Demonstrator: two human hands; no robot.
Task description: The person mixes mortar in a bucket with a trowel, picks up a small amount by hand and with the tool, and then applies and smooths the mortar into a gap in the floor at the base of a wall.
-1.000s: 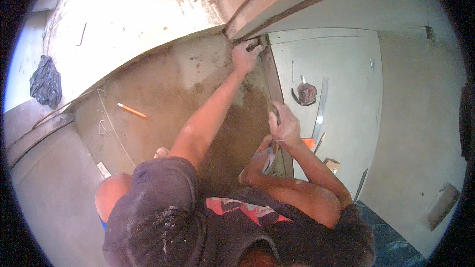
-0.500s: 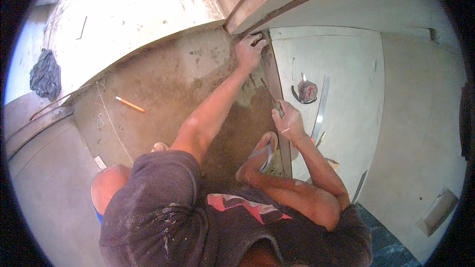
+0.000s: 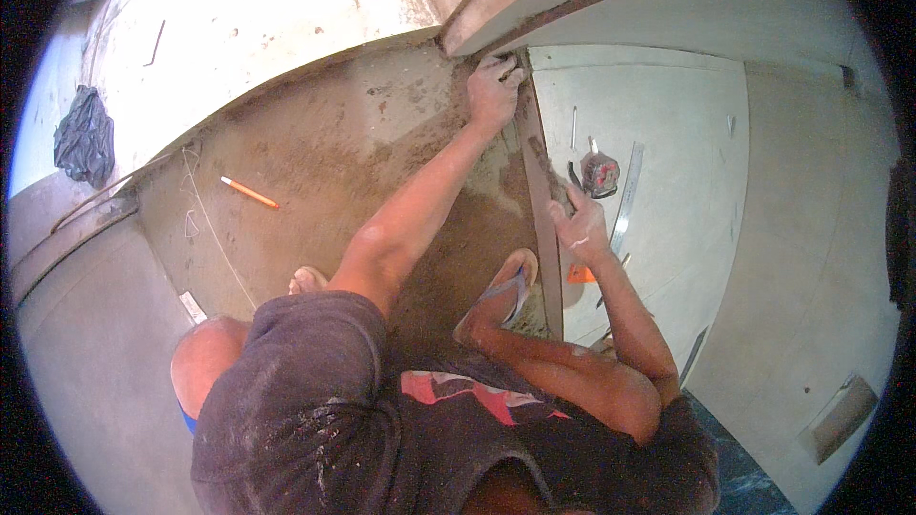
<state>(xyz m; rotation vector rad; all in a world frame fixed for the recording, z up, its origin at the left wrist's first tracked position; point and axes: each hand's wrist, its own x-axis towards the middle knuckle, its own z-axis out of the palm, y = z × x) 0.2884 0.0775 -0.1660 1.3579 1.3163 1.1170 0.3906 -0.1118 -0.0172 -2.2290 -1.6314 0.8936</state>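
My left hand reaches to the far corner, where the brown floor meets the stepped edge and a narrow upright strip. Its dusty fingers are curled together; whatever lies between them is hidden. Closer in and to the right, my right hand is closed round a slim hand tool with a narrow blade. The blade is blurred and slants up and left along the strip toward the left hand. Just beyond the right hand, a tape measure lies on the pale slab.
A steel ruler, a thin white stick and an orange object lie on the slab. An orange pencil and a thin string rest on the brown floor. A black plastic bag sits far left.
My right hand has shifted slightly right and away from me, and the tool's blade now lies over the strip. My left hand has moved slightly right, its fingers more curled.
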